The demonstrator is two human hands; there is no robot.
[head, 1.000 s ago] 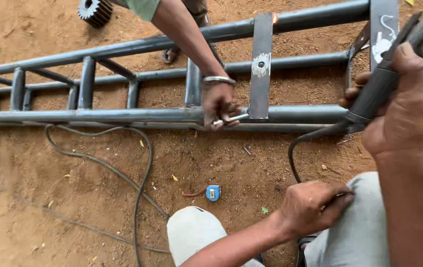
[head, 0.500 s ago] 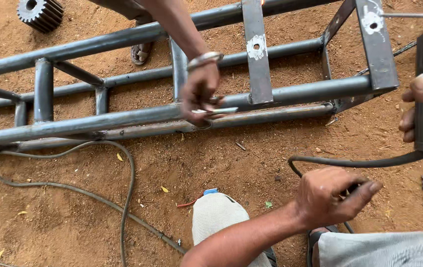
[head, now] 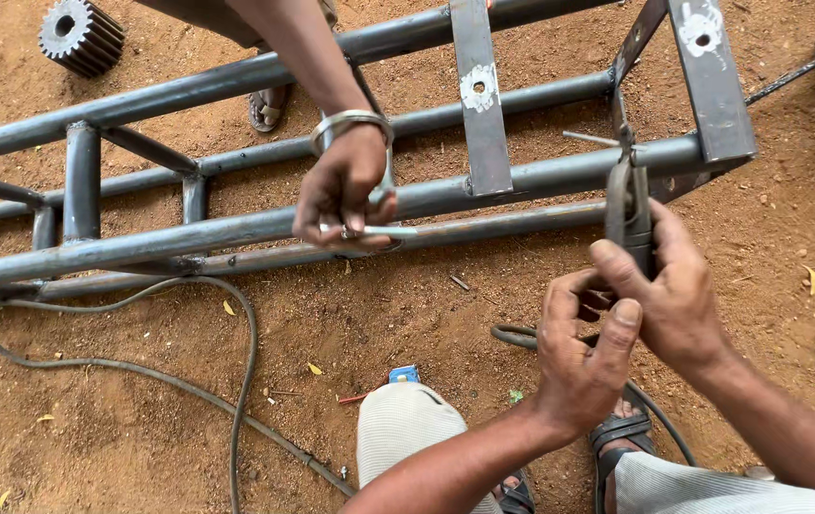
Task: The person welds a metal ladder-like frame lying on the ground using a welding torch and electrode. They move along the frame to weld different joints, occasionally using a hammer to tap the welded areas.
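Here, both of the wearer's hands close around a welding electrode holder (head: 629, 211) at about three o'clock in the view: the right hand (head: 676, 290) grips its dark handle, and the left hand (head: 583, 352) cups in beside it, fingers curled, touching the right. A thin electrode rod (head: 590, 139) juts from the clamp toward nine o'clock, just beside the steel tube frame (head: 236, 228) lying on the red dirt. At the centre, a co-worker's hand (head: 343, 190), wearing a metal bangle, pinches a short rod (head: 383, 230) against the frame's near tube. A black cable (head: 236, 381) loops across the ground at seven o'clock, and a gear (head: 81, 36) sits at eleven o'clock. The risk, as I judge it, is the bare co-worker's hand resting on the metal near the electrode tip: a stray touch of rod to frame could spark or burn.
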